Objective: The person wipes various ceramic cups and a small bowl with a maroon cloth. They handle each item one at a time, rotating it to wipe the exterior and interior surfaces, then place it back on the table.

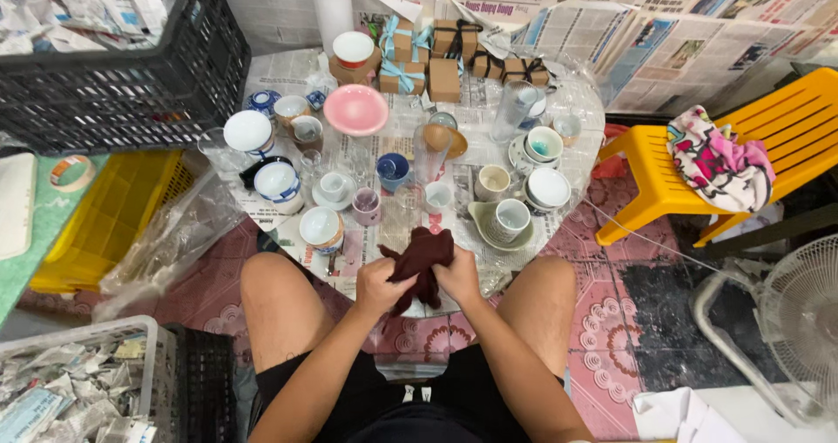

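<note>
The left hand [377, 288] and the right hand [457, 277] are both closed tight on a dark brown cloth [421, 258], bunched between them. Just past the cloth, many cups and bowls wait on the round table [288, 68]. I cannot tell which are wiped.

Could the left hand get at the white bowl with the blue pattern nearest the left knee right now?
Probably not at once: both hands, left and right, grip the dark brown cloth. The bowl sits close, with nothing between.
</note>
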